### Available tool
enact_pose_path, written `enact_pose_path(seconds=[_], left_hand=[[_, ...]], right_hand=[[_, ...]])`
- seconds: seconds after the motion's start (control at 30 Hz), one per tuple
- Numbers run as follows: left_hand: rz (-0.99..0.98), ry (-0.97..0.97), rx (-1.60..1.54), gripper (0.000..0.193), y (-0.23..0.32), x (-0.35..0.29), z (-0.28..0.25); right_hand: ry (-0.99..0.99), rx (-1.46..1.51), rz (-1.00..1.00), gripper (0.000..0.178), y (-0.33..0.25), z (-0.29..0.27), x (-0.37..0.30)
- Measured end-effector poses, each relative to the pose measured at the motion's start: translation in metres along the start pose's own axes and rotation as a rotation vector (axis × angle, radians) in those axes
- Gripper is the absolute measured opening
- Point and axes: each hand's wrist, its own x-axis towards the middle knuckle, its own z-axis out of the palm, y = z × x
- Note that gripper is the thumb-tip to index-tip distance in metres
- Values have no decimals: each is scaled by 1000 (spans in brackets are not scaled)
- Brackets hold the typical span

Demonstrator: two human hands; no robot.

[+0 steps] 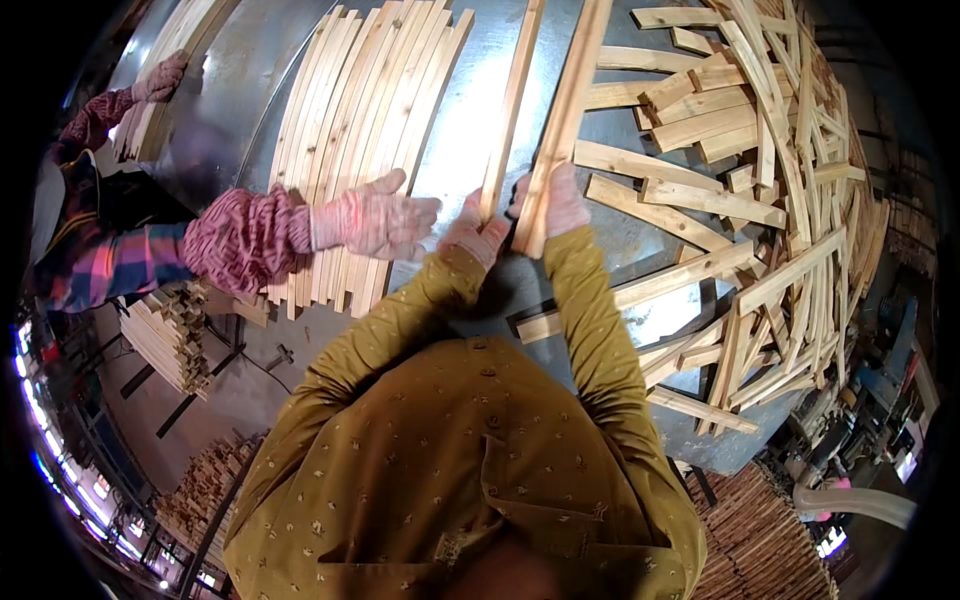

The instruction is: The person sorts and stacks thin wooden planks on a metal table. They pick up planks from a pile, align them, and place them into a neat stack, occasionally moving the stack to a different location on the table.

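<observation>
My left hand (474, 232), in a pale pink work glove, is closed round the near end of a narrow wooden strip (515, 95). In my right hand (560, 200), gloved alike, is a wider wooden piece (566, 110), perhaps two strips side by side; its near end tilts toward me. Both pieces point away from me over the metal table (460, 130). Just left of my left hand, a co-worker's gloved hand (385, 217) reaches in with spread fingers, above a row of strips (360, 120) lying side by side.
A loose heap of wooden strips (720, 200) covers the table's right side. The co-worker's other gloved hand (160, 78) rests by more strips (185, 50) at the far left. Stacked wood stands on the floor at lower left (165, 335) and lower right (755, 535).
</observation>
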Motion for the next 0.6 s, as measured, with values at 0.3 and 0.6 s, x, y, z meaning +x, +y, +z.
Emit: enact_pose_path(seconds=[0.3,0.6], left_hand=[[-166,99,112,47,-12,-20,-66],[27,492,1513,63,26,-54,-171]], right_hand=[[27,-1793,-238,81,-14,-67,-130],[-87,-1965,-881,69,-65,-142,-127]])
